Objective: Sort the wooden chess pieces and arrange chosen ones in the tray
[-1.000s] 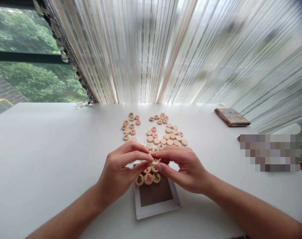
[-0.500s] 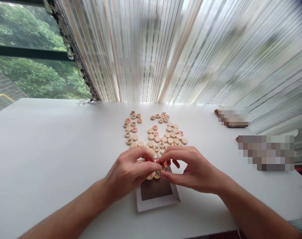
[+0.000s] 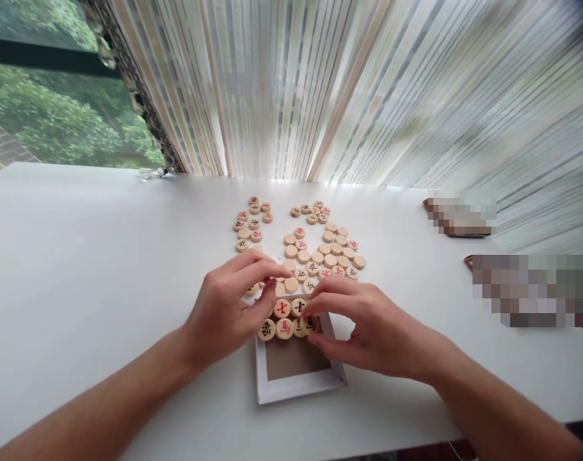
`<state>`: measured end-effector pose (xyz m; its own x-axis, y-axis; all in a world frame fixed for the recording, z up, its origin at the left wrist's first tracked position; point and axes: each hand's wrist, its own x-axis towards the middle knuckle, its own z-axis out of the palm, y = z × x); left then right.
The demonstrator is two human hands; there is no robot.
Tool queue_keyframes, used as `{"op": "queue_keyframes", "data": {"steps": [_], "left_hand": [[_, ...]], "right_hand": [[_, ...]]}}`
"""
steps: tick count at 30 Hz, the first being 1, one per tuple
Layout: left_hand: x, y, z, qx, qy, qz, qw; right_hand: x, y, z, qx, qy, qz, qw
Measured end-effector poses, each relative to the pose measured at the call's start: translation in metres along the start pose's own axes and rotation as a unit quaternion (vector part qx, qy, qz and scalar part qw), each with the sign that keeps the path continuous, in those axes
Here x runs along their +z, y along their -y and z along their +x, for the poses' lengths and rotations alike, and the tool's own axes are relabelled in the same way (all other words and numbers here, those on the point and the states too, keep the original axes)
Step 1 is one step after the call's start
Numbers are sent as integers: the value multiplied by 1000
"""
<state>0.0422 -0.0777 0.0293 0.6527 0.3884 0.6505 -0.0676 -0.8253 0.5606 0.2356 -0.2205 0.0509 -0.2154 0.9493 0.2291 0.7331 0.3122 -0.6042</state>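
A white-rimmed shallow box (image 3: 304, 387) with a brown bottom lies before me, and two rows of round wooden Chinese chess pieces fill its far part. Pinched between the thumb and fingers of my right hand (image 3: 368, 326) is a xiangqi piece (image 3: 311, 324) with a black character, tilted over the right end of the nearer row. Above the box's far left corner is my left hand (image 3: 228, 304), its thumb and fingers apart with nothing between them. In the rows I see a red-marked piece (image 3: 284, 328) and a black-marked piece (image 3: 267, 330). My fingers hide part of the farther row.
Many loose chess pieces (image 3: 330, 260), some face down, spread over the white table (image 3: 128, 256) beyond the box. Two blurred-out brownish objects (image 3: 459, 218) lie at the right. A striped string curtain (image 3: 272, 96) hangs behind the table.
My left hand has drawn away to the left from the piece, its fingers parting. My right hand keeps hold of the black-marked piece. The view has shifted slightly, and the rows are more exposed.
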Motion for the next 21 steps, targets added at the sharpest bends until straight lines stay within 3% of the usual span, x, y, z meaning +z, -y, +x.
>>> {"op": "queue_keyframes", "data": {"steps": [9,21], "left_hand": [[2,-5,-2,6,7,1,1000],[1,-4,-3,7,8,10,1000]], "right_hand": [[7,-1,-1,-20,29,-26,999],[9,-3,-1,-30,21,-46,998]]}}
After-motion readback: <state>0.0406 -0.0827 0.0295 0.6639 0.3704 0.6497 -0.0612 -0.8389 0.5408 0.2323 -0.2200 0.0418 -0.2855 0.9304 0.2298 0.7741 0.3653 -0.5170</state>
